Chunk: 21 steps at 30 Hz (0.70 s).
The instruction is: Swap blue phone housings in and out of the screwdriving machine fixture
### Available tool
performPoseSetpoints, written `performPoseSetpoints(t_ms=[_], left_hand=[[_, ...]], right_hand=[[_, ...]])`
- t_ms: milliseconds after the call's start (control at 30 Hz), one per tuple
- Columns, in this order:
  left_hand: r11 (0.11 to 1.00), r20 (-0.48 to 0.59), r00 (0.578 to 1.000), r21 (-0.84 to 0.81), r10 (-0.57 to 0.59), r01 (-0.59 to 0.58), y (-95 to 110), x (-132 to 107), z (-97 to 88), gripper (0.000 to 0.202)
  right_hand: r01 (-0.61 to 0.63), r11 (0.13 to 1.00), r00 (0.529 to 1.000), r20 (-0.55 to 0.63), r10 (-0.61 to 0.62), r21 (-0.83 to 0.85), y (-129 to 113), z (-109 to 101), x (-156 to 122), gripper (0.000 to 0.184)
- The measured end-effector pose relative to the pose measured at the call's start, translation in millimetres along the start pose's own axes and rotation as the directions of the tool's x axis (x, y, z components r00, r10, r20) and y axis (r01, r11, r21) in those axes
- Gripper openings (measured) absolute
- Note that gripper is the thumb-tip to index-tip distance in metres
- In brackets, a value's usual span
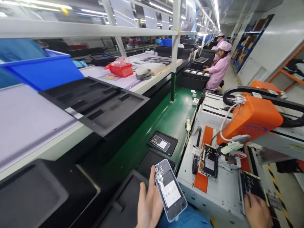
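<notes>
A phone with its back cover off (174, 182), in a pale frame with a white label and camera rings, lies tilted in my left hand (150, 202). Two of that hand's fingers point upward beside it. At the lower right, my right hand (258, 211) curls over the lower end of a black phone (252, 184) on the machine's right-hand fixture; the fingertips are partly hidden. Another opened phone (210, 162) sits in the middle fixture, under the orange machine head (255, 117). One more opened phone (160, 143) lies on a black tray (173, 146) on the green bench.
Black foam trays (118, 106) jut over the shelf on the left, beside a blue bin (47, 68). A red basket (121, 68) stands farther back. A green-white post (174, 63) rises from the green bench (142, 126). People in pink (219, 69) work farther down the line.
</notes>
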<state>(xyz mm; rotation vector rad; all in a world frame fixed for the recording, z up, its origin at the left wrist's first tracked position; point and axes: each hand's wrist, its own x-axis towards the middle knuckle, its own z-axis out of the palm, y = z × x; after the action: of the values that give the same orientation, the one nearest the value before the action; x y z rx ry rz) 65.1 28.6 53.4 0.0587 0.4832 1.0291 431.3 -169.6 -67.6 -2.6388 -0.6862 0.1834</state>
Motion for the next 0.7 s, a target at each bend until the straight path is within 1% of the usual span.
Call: performPoseSetpoints(t_ms=[33,67,100,133,167,200,233,267,300,333,367,400,433,500,600,700], left_hand=[[0.999,-0.061,0.998,0.028,0.030,-0.029,2,-2,5.8,0.055],[0.997,-0.114,0.992,0.057,0.063,-0.057,4,-4,11.3,0.056],[0.993,-0.156,0.983,0.084,0.094,-0.081,5,-5,16.4,0.058],[0.989,-0.188,0.975,0.106,0.120,-0.102,7,-7,20.9,0.061],[0.985,-0.207,0.968,0.126,0.139,-0.114,8,-8,24.9,0.064],[0.981,-0.216,0.964,0.146,0.155,-0.125,9,-10,28.3,0.066],[0.976,-0.217,0.961,0.169,0.170,-0.135,9,-12,31.0,0.067],[0.971,-0.211,0.960,0.193,0.184,-0.144,10,-13,33.1,0.068],[0.965,-0.202,0.960,0.213,0.196,-0.153,10,-15,34.5,0.069],[0.960,-0.196,0.958,0.227,0.210,-0.164,11,-16,35.4,0.069],[0.956,-0.193,0.955,0.230,0.227,-0.180,12,-18,35.7,0.068],[0.956,-0.195,0.951,0.219,0.241,-0.197,12,-19,35.7,0.066],[0.959,-0.199,0.948,0.192,0.247,-0.209,13,-19,35.3,0.063],[0.969,-0.206,0.949,0.112,0.240,-0.220,15,-21,33.8,0.058],[0.974,-0.178,0.958,0.008,0.224,-0.226,18,-22,31.0,0.056],[0.965,-0.167,0.952,-0.005,0.257,-0.261,18,-23,28.5,0.056]], right_hand=[[0.040,0.985,0.995,0.080,-0.054,0.168,-25,3,-10,0.060],[-0.019,0.941,0.971,0.230,-0.063,0.338,-53,7,-22,0.060],[-0.086,0.857,0.922,0.367,-0.125,0.508,-82,9,-37,0.063],[-0.151,0.767,0.842,0.488,-0.232,0.624,-112,11,-54,0.063],[-0.224,0.686,0.738,0.580,-0.346,0.693,-139,11,-71,0.061],[-0.292,0.611,0.645,0.623,-0.443,0.736,-164,10,-87,0.060],[-0.346,0.558,0.531,0.648,-0.546,0.754,-185,7,-100,0.062],[-0.367,0.536,0.413,0.650,-0.639,0.760,-202,2,-111,0.063],[-0.368,0.528,0.313,0.637,-0.705,0.765,-215,-2,-119,0.063],[-0.351,0.530,0.233,0.620,-0.750,0.772,-224,-6,-123,0.063],[-0.323,0.536,0.180,0.607,-0.774,0.780,-230,-10,-126,0.061],[-0.296,0.544,0.151,0.601,-0.785,0.785,-233,-11,-127,0.059],[-0.276,0.550,0.148,0.600,-0.786,0.788,-234,-10,-128,0.058],[-0.259,0.561,0.162,0.608,-0.777,0.786,-231,-3,-129,0.060],[-0.246,0.568,0.176,0.612,-0.771,0.786,-220,13,-133,0.068],[-0.207,0.587,0.158,0.619,-0.769,0.783,-214,22,-135,0.068]])
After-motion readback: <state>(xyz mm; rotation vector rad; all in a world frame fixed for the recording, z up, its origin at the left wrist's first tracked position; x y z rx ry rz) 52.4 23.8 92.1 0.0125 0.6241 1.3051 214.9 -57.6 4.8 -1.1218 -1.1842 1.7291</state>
